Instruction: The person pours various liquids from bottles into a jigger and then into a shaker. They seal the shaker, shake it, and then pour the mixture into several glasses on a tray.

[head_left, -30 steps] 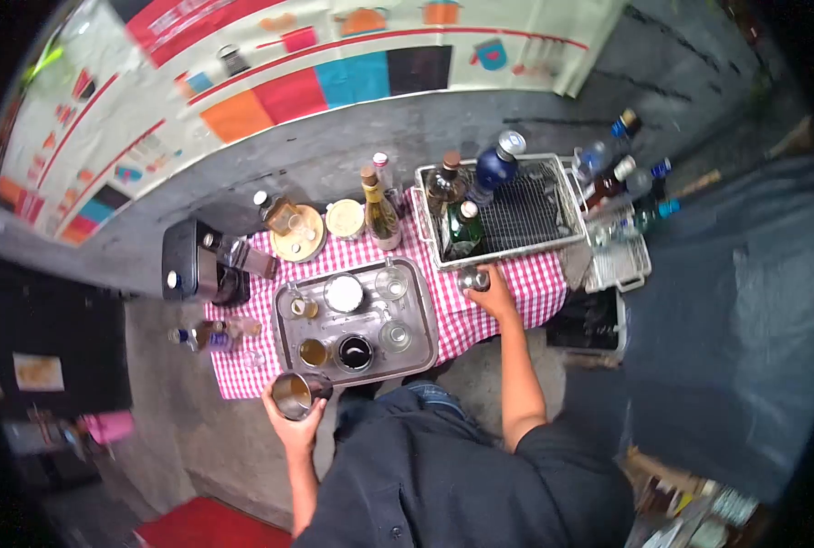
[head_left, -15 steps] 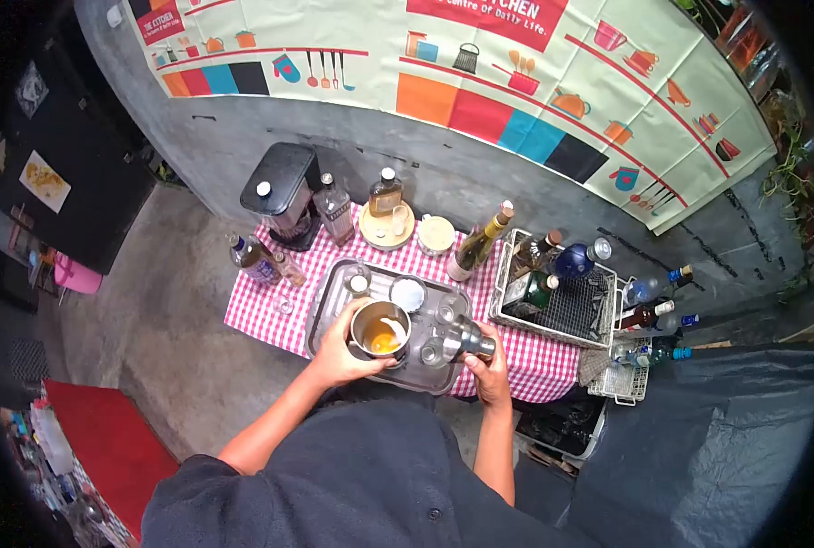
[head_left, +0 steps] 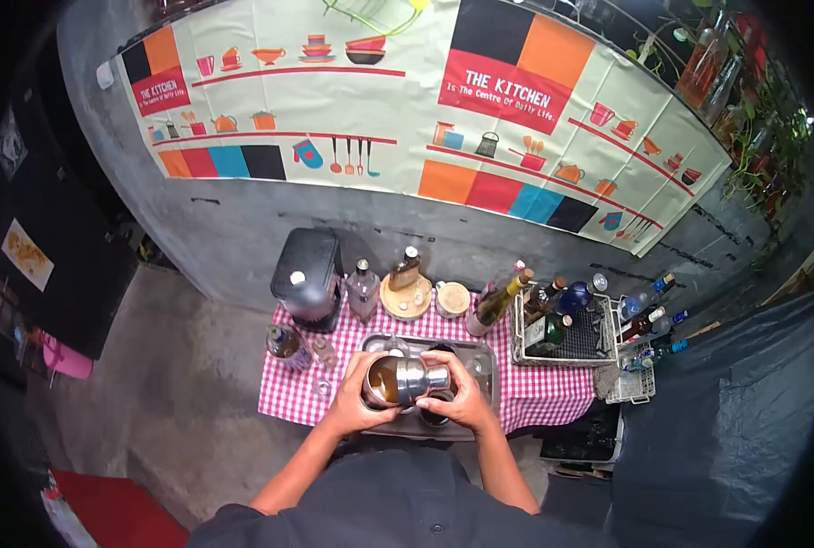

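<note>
My left hand (head_left: pixel 357 398) is wrapped round a metal cocktail shaker tin (head_left: pixel 381 380), with amber-brown colour showing on its left part. My right hand (head_left: pixel 467 402) grips the rounded metal shaker top (head_left: pixel 418 378), its narrow cap end pointing right. The top meets the tin's right side, and both are held sideways over the metal tray (head_left: pixel 495 388). Clear glasses (head_left: pixel 481 362) stand on the tray, partly covered by my hands.
A checked cloth (head_left: pixel 288 395) covers the table. Behind the tray are a black-lidded blender (head_left: pixel 306 279), a clear bottle (head_left: pixel 363 290), a wooden board (head_left: pixel 392 305), a cup (head_left: pixel 452 300) and a tall green bottle (head_left: pixel 498 306). A wire crate (head_left: pixel 567 358) with bottles stands right.
My right hand has brought the shaker top leftward from over the glasses to the tin in my left hand. The view has tipped up, showing more of the wall poster.
</note>
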A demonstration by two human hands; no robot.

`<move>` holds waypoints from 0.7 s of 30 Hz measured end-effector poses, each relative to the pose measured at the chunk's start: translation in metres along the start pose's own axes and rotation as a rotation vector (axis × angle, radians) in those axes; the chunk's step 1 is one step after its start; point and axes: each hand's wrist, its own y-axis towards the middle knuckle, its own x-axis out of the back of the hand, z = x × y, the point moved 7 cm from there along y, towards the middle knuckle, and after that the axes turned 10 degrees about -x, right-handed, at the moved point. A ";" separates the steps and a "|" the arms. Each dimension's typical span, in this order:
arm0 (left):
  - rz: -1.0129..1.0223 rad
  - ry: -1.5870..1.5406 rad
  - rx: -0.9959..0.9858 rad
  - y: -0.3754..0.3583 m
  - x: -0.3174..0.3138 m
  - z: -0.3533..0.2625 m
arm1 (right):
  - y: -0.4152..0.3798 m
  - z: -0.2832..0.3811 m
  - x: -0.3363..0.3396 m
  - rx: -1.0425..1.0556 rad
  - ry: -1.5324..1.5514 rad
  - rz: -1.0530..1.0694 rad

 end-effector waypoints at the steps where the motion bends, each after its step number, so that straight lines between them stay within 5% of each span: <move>1: -0.018 0.018 -0.002 0.000 0.009 -0.002 | 0.004 0.002 -0.009 0.003 -0.020 0.004; 21: 0.204 0.074 -0.071 -0.016 0.085 0.027 | 0.026 0.036 -0.103 0.154 -0.342 -0.156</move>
